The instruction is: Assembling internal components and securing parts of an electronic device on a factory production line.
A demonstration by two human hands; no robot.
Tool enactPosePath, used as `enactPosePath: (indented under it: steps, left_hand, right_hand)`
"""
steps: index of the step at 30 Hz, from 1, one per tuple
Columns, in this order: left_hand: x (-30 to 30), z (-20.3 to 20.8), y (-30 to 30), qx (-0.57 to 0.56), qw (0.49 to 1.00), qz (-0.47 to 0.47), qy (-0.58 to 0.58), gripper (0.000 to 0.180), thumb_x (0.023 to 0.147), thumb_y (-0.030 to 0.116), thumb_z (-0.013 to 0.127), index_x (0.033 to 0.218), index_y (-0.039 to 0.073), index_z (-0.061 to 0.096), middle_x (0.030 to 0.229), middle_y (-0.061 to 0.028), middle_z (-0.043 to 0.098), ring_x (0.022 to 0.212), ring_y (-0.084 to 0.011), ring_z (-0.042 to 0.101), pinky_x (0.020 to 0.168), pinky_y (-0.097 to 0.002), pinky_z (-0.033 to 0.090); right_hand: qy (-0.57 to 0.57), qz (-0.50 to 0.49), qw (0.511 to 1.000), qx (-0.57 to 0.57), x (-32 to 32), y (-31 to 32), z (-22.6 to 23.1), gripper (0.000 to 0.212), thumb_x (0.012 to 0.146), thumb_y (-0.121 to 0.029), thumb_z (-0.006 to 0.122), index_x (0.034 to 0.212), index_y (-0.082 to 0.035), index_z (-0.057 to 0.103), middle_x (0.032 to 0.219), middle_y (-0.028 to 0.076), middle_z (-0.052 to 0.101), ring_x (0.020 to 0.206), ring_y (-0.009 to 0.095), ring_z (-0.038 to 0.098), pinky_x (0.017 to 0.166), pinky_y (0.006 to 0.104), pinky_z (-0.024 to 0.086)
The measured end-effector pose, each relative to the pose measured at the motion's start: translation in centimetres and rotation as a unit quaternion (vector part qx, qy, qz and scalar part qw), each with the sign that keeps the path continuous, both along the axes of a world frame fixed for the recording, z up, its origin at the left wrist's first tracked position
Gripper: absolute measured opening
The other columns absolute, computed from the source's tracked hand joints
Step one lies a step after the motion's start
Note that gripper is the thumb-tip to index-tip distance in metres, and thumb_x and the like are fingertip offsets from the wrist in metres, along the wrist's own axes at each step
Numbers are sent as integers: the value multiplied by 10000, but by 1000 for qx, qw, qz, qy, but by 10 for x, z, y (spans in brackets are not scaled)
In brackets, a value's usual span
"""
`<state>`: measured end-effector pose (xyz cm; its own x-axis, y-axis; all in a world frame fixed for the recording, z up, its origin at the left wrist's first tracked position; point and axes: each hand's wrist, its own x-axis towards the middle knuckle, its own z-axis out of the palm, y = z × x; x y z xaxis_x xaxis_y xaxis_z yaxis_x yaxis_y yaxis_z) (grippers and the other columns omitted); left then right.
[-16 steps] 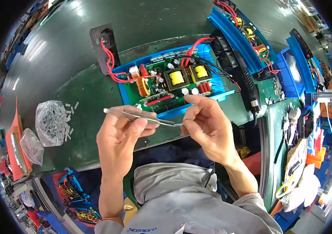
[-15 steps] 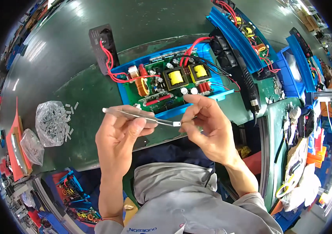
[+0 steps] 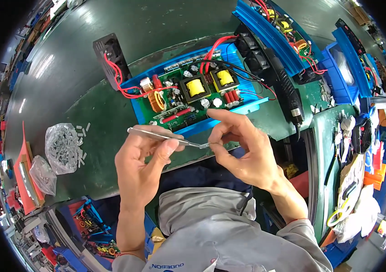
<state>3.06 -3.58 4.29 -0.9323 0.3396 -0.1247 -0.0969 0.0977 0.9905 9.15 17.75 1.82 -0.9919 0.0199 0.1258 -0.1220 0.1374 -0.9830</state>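
Between thumb and fingers, my left hand pinches a pair of metal tweezers. The tips point right and meet a small pale grey piece that my right hand pinches between thumb and forefinger. What exactly this piece is, I cannot make out. Just beyond both hands lies a green circuit board in a blue metal housing, with yellow-wound transformers and a copper coil. Red wires run from it to a black end plate on the left.
Small grey strips spill from a clear plastic bag on the green table. At right lie a black corded hand tool, another blue housing and a blue bin. A smaller clear bag rests at left.
The tweezers have tilted, their tips now angled differently against the small piece. Both hands stay close together. The whole view has shifted slightly.
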Motion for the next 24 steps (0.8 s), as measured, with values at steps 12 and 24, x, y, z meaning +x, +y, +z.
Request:
enactPosePath:
  steps: [12,24]
  left_hand:
    - [-21,-33,24,-106,955,32,274,156,992,55,672,1099,-30,597,1021,-116,706,860,-177,726,767,-268,564]
    - [-24,-60,57,-145,898,-9,414,165,951,-93,638,1093,-74,557,1040,-198,697,899,-244,714,808,-330,613]
  right_hand:
    - [-8,-393,805,443,27,114,-46,503,907,-186,771,1352,-31,594,1143,222,622,1046,387,619,902,412,497]
    - [-323,-245,886,-225,166,30,-69,407,776,-85,765,1142,-46,593,915,-13,583,830,89,560,741,254,457]
